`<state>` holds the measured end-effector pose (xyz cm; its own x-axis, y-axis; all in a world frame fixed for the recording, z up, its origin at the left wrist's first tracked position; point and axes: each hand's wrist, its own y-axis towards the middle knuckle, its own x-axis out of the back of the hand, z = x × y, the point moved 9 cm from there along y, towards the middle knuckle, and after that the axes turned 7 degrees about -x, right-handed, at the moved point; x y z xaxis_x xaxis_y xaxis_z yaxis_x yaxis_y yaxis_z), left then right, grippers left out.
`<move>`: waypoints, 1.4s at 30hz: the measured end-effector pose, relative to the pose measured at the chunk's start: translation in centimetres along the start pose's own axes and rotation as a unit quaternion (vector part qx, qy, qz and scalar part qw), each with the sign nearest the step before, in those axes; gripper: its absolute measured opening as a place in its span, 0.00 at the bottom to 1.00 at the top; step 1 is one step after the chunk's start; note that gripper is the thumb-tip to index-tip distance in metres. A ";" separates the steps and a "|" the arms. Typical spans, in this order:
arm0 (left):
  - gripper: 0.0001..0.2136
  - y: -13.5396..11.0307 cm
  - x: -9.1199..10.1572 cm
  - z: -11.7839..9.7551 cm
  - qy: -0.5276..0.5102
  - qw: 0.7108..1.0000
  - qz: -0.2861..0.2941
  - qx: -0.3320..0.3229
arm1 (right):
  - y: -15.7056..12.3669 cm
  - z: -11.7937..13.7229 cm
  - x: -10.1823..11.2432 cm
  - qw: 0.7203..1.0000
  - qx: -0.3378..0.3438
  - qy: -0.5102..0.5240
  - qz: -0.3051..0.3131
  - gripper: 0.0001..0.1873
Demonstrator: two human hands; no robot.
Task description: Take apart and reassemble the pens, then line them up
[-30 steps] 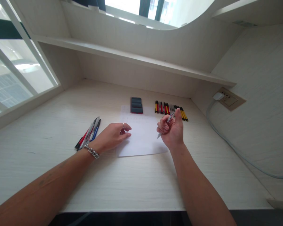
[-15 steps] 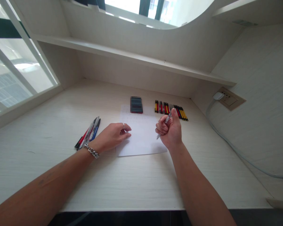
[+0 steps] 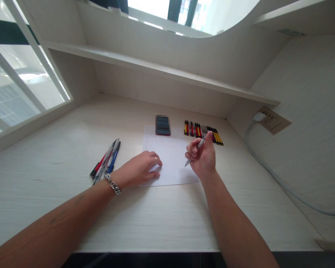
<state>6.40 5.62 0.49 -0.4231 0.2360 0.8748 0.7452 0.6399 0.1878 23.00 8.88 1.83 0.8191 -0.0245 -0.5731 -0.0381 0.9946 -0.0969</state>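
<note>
one white sheet of paper (image 3: 173,158) is lying on the pale worktop (image 3: 156,223), its near left part disappearing under the left hand (image 3: 142,167). that hand's grip is hanging loose and empty, fingers curving over the paper, a ring (image 3: 156,160) showing on one finger and a chain bracelet (image 3: 113,184) circling the wrist. compared with half a second ago, this hand is lying further in over the sheet and closer to its near edge, so it is covering more of that corner and is probably steadying the paper more firmly.

the right hand (image 3: 205,158) is hovering about the sheet's right edge, much as it was. its grip is closing around a clear-barrelled pen (image 3: 201,143), thumb sticking up, the tip pointing down and left over the sheet; whether it is touching the paper is not showing clearly.

left of the sheet, a loose bundle of pens (image 3: 106,160) is lying beside the left wrist. beyond the sheet's far right corner, a row of pens (image 3: 197,130) is lining up side by side. a blurred dark rectangular object (image 3: 163,125) is overlapping the sheet's far edge.
</note>
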 end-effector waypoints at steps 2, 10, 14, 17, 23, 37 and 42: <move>0.12 0.0 -0.2 -0.7 -0.001 1.000 0.007 -0.018 | 0.2 -0.1 0.6 0.999 0.017 -0.008 -0.032 0.23; 0.12 -0.1 -0.8 -2.3 0.005 0.999 0.032 -0.043 | 0.7 -2.2 2.3 0.988 -0.027 -0.098 -0.115 0.28; 0.12 -0.1 -0.9 -2.7 0.009 0.998 0.034 -0.052 | 0.7 -3.8 0.9 0.985 -0.047 -0.143 -0.079 0.19; 0.11 -0.2 -0.4 -2.1 0.011 0.999 0.018 -0.041 | 0.7 -4.6 -0.3 0.972 -0.005 -0.231 -0.052 0.15; 0.08 -1.0 1.2 -0.5 0.098 0.995 0.015 0.017 | 1.0 -5.6 -0.8 0.937 0.048 -0.337 -0.077 0.14; 0.07 -1.4 1.3 -1.4 0.111 0.993 0.033 0.015 | 1.5 -7.4 -4.4 0.891 0.049 -0.447 -0.064 0.12; 0.07 -1.4 1.3 -1.3 0.118 0.992 0.037 0.022 | 1.7 -7.1 -3.8 0.868 0.081 -0.481 -0.093 0.11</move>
<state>5.47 4.11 1.98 -0.2328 0.1091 0.9664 0.7442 0.6597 0.1047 15.73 10.00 -1.91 0.9041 -0.1682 0.3927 0.1640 0.9854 0.0445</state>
